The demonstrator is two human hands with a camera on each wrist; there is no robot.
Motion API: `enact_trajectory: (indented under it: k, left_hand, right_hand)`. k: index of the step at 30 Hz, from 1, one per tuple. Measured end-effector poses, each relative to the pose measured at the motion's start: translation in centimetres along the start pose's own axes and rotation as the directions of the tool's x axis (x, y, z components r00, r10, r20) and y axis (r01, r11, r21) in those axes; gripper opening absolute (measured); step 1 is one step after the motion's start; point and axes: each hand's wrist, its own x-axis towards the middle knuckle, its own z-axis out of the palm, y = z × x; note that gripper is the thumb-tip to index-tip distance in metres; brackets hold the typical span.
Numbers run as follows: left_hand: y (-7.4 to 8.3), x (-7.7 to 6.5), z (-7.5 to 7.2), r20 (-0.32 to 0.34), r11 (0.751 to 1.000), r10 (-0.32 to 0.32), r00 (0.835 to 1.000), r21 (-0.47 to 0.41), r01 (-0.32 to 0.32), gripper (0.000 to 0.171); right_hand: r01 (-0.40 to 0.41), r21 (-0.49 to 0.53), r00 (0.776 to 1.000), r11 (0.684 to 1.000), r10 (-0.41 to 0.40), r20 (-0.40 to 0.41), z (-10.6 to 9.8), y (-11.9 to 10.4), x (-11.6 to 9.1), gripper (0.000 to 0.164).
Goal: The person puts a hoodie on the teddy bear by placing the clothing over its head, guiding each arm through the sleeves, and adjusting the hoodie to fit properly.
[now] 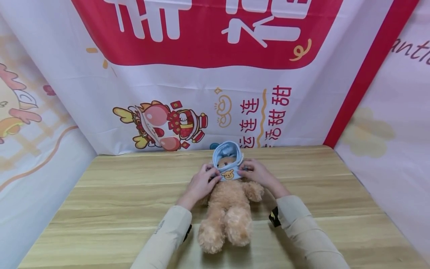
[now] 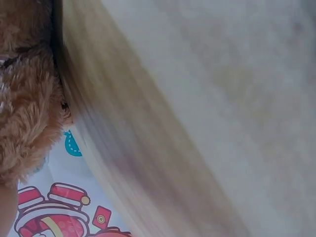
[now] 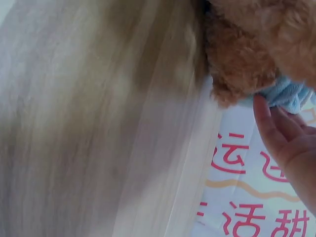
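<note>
A tan plush teddy bear (image 1: 228, 200) lies on its back on the table, feet toward the person. Round its head and neck sits a light blue hooded garment (image 1: 237, 173) with a small bear face on the front; the hood frames the bear's face. My left hand (image 1: 201, 184) pinches the garment's edge at the left side. On the other side my right hand (image 1: 258, 174) pinches the opposite edge. The right wrist view shows fingers (image 3: 266, 121) at the blue cloth beside brown fur. In the left wrist view only the bear's fur (image 2: 27, 113) shows clearly.
The wood-grain table (image 1: 134, 201) extends to both sides of the bear. A white and red printed cloth (image 1: 188, 82) hangs behind the table's back edge, close beyond the hood. Printed side panels (image 1: 379, 142) flank the table.
</note>
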Motion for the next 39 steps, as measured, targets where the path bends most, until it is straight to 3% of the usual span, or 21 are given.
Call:
enact_trajectory:
  k: [3,6,11,14,18,22,25,30,34,39]
  left_hand:
    - [-0.1,0.0,0.1,-0.008,1.0,0.024,1.0,-0.005,-0.024,0.008]
    - [-0.1,0.0,0.1,0.0,0.999,0.003,1.0,-0.037,-0.003,0.009]
    - [-0.2,-0.2,0.1,-0.038,0.99,-0.085,0.996,-0.114,0.081,0.032]
    - [-0.2,-0.5,0.1,-0.043,0.988,-0.087,0.995,-0.135,0.08,0.039]
    - [-0.3,-0.7,0.3,-0.019,0.99,-0.055,0.998,-0.128,0.052,0.038]
    - [-0.1,-0.7,0.4,-0.009,0.991,-0.051,0.999,-0.12,0.05,0.04]
    - [0.0,-0.6,0.4,0.0,0.994,-0.043,0.999,-0.099,0.043,0.04]
    - [0.1,-0.4,0.5,0.008,0.998,-0.048,0.999,-0.044,0.048,0.027]
    - [-0.1,-0.4,0.6,-0.007,1.0,-0.014,1.0,-0.003,0.014,0.015]
    - [-0.2,-0.4,0.5,-0.024,0.998,0.065,0.998,-0.001,-0.065,0.01]
  right_hand:
    - [0.023,-0.007,1.0,1.0,-0.024,-0.006,-0.1,0.3,-0.1,0.013]
    - [0.038,-0.011,0.999,0.999,-0.038,-0.009,-0.2,0.5,-0.3,0.013]
    - [-0.025,-0.016,0.996,1.0,0.024,-0.087,0.1,-0.2,-0.6,0.016]
    - [-0.006,-0.078,0.992,0.997,-0.003,-0.123,0.3,-0.6,-0.9,0.018]
    - [0.074,-0.207,0.994,0.976,-0.089,-0.066,0.2,-0.9,-1.4,0.029]
    - [0.117,-0.258,0.993,0.959,-0.121,0.001,0.0,-0.7,-1.8,0.045]
    - [0.138,-0.228,0.99,0.964,-0.137,0.02,0.2,-0.3,-1.8,0.044]
    - [0.129,-0.086,0.992,0.988,-0.127,0.026,0.7,0.4,-1.7,0.02]
    - [0.111,0.014,0.994,0.994,-0.111,0.013,1.0,0.9,-1.7,0.007]
    - [0.057,0.079,0.998,0.995,-0.06,0.029,0.8,1.1,-1.8,0.014]
